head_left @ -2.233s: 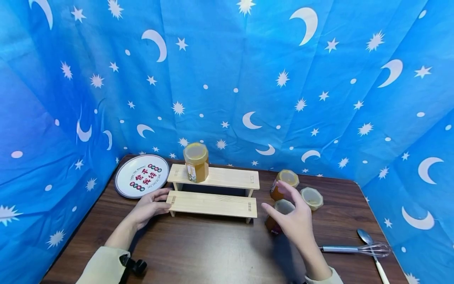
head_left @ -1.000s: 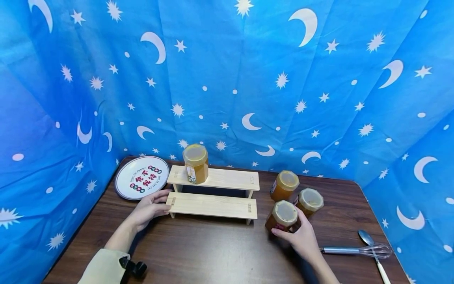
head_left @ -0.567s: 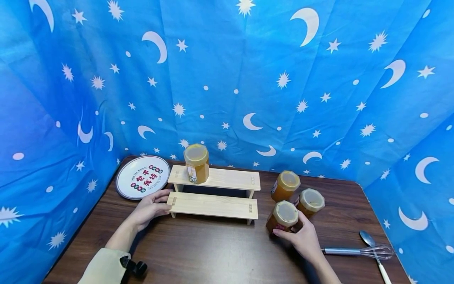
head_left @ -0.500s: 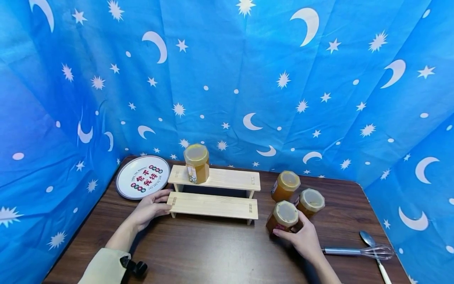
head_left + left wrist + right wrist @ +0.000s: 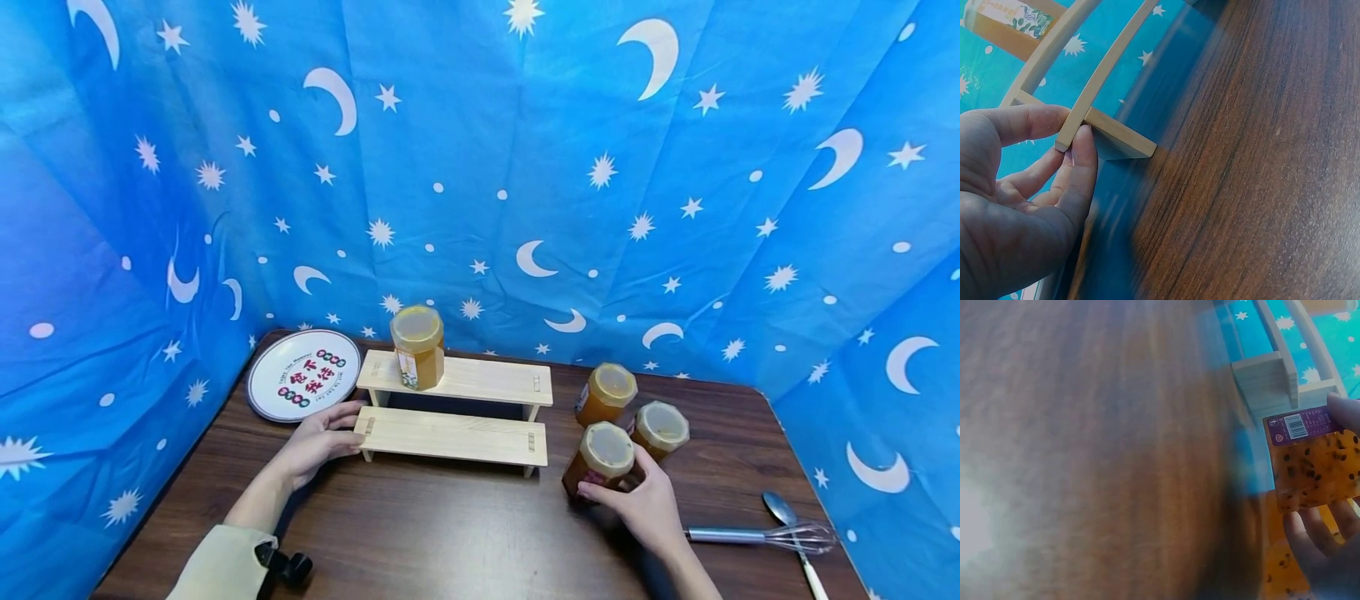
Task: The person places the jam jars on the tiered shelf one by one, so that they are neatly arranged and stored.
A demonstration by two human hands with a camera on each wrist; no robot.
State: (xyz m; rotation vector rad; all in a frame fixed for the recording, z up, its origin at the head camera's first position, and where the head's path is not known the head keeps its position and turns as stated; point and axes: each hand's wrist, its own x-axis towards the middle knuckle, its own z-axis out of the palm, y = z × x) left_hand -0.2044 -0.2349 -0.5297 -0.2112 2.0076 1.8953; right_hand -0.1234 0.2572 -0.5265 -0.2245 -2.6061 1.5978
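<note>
Right grip (image 5: 637, 504) clasps jar (image 5: 600, 458) on table (image 5: 465, 533).

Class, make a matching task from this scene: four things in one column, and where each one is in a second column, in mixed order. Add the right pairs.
Things:
1. left hand
2. right hand
3. plate
4. whisk

Places:
A. far left corner of the table
B. near right part of the table, beside a spoon
C. at the left end of the lower shelf
D. round the nearest jar

Pairs: 1-C, 2-D, 3-A, 4-B
</note>
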